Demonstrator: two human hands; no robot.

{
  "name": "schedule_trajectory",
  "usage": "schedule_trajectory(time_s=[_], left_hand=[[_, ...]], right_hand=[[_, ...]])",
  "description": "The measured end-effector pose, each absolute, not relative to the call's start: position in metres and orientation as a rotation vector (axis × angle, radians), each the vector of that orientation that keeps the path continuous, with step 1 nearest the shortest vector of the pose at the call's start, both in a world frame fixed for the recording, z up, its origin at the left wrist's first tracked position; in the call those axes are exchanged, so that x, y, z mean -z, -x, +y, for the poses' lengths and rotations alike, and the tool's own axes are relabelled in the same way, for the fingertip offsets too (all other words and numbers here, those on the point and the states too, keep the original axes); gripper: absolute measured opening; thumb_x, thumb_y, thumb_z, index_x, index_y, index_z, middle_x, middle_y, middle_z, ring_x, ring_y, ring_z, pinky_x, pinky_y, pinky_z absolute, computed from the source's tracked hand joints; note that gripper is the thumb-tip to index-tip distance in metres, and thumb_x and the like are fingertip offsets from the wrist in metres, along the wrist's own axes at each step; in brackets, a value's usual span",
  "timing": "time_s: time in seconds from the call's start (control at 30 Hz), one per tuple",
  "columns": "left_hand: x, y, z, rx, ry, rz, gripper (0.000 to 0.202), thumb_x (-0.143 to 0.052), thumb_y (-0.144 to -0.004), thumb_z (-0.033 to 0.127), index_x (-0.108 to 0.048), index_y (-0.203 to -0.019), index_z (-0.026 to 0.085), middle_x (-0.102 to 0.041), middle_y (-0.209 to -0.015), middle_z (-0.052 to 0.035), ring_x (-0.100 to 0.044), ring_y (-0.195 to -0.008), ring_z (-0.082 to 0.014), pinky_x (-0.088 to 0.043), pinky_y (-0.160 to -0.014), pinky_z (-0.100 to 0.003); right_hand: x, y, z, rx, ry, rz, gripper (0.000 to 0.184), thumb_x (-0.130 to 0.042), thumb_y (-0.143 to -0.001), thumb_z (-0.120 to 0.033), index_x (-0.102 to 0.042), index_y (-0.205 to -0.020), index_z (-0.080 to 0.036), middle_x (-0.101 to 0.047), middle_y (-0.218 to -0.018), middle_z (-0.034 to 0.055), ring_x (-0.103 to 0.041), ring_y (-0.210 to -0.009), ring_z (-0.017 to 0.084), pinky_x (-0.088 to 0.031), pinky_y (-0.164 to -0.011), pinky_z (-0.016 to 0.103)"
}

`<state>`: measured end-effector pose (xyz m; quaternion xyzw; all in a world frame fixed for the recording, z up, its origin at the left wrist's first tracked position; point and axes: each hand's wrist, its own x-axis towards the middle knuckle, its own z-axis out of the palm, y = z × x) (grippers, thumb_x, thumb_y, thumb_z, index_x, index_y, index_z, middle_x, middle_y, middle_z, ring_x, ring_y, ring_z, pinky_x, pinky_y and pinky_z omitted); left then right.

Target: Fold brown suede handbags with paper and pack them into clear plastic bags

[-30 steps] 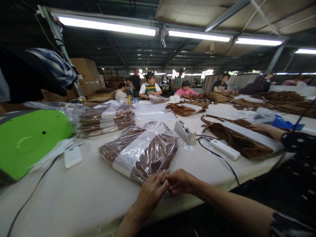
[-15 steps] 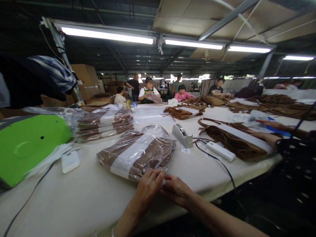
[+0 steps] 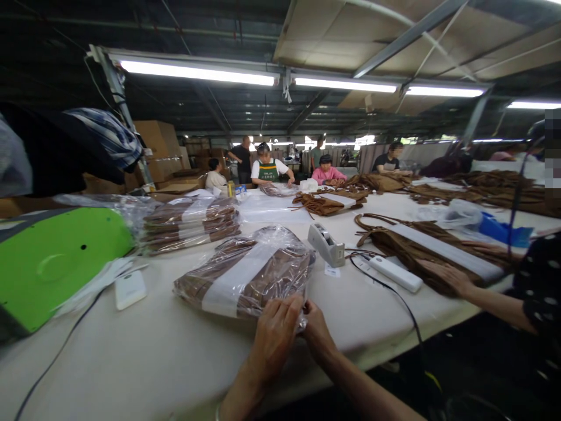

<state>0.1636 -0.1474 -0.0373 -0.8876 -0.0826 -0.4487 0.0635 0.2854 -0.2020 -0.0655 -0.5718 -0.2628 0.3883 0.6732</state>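
A clear plastic bag of folded brown garments with a white band (image 3: 248,275) lies on the white table (image 3: 153,351) in front of me. My left hand (image 3: 274,336) and my right hand (image 3: 316,334) meet at the bag's near right corner, fingers curled and pinching the plastic edge. A grey tape dispenser (image 3: 326,244) stands just beyond the bag to the right.
A stack of bagged brown garments (image 3: 190,222) and a green machine cover (image 3: 52,260) sit at the left, with a white phone (image 3: 130,289) and cable. To the right a co-worker's hand (image 3: 447,276) rests on brown garments (image 3: 421,245) beside a white remote-like device (image 3: 394,273). Several people work at the far end.
My two hands stay pinched on the bag's corner and have shifted slightly right. The co-worker on the right has moved a hand over the brown garments. The camera tilted a little.
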Motion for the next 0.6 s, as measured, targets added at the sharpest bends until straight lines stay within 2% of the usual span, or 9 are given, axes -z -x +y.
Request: schedule_trajectory(time_s=[0.07,0.13,0.23,0.3,0.43,0.5,0.6], left_hand=[[0.04,-0.165,-0.149,1.363,2.682,-0.215,0.03,-0.041,-0.1,0.018,-0.053,-0.127,0.014,-0.072,-0.109,-0.0089,-0.065,-0.092,-0.0204,-0.054,-0.082,-0.034],[0.044,-0.166,-0.151,1.385,2.675,-0.215,0.03,-0.039,-0.101,0.016,-0.053,-0.127,0.013,-0.072,-0.109,-0.0087,-0.065,-0.091,-0.0198,-0.054,-0.082,-0.033],[0.051,-0.173,-0.156,1.391,2.668,-0.21,0.03,-0.039,-0.101,0.015,-0.054,-0.126,0.013,-0.072,-0.108,-0.0093,-0.065,-0.09,-0.0197,-0.054,-0.081,-0.033],[0.055,-0.18,-0.161,1.406,2.631,-0.162,0.028,-0.042,-0.1,0.015,-0.056,-0.124,0.013,-0.072,-0.105,-0.0094,-0.066,-0.086,-0.0196,-0.054,-0.079,-0.032],[0.073,-0.194,-0.178,1.413,2.647,-0.155,0.03,-0.041,-0.099,0.013,-0.055,-0.125,0.011,-0.072,-0.096,-0.0105,-0.066,-0.078,-0.0196,-0.057,-0.073,-0.032],[0.086,-0.202,-0.19,1.388,2.738,-0.184,0.034,-0.039,-0.098,0.013,-0.052,-0.13,0.01,-0.072,-0.102,-0.013,-0.067,-0.084,-0.0203,-0.058,-0.075,-0.032],[0.097,-0.217,-0.211,1.376,2.831,-0.142,0.043,-0.047,-0.095,0.022,-0.045,-0.136,0.007,-0.065,-0.123,-0.0212,-0.067,-0.102,-0.0236,-0.06,-0.083,-0.034]], right_hand=[[0.063,-0.302,-0.215,-1.054,1.39,-0.583,0.046,-0.081,-0.058,-0.037,-0.058,-0.091,-0.015,-0.067,-0.071,0.0037,-0.066,-0.066,0.022,-0.053,-0.057,0.029],[0.057,-0.32,-0.233,-1.217,1.403,-0.486,0.042,-0.077,-0.065,-0.034,-0.057,-0.096,-0.014,-0.068,-0.072,0.0044,-0.067,-0.064,0.02,-0.055,-0.061,0.03],[0.048,-0.338,-0.25,-1.418,1.251,-0.326,0.042,-0.072,-0.078,-0.043,-0.056,-0.102,-0.014,-0.071,-0.081,0.0093,-0.07,-0.072,0.02,-0.057,-0.073,0.032],[0.047,-0.342,-0.25,-1.521,1.155,-0.357,0.042,-0.072,-0.082,-0.05,-0.057,-0.096,-0.013,-0.07,-0.078,0.0084,-0.068,-0.066,0.017,-0.056,-0.068,0.029],[0.06,-0.344,-0.245,-1.556,1.134,-0.342,0.037,-0.083,-0.075,-0.042,-0.06,-0.079,-0.013,-0.064,-0.063,0.0012,-0.058,-0.053,0.01,-0.046,-0.052,0.02],[0.066,-0.35,-0.25,-1.592,1.093,-0.268,0.037,-0.086,-0.07,-0.039,-0.061,-0.076,-0.013,-0.065,-0.064,0.0012,-0.06,-0.056,0.011,-0.047,-0.054,0.02],[0.066,-0.362,-0.264,-1.584,1.065,-0.26,0.035,-0.09,-0.063,-0.039,-0.065,-0.072,-0.015,-0.068,-0.069,0.0019,-0.063,-0.064,0.012,-0.05,-0.064,0.021]])
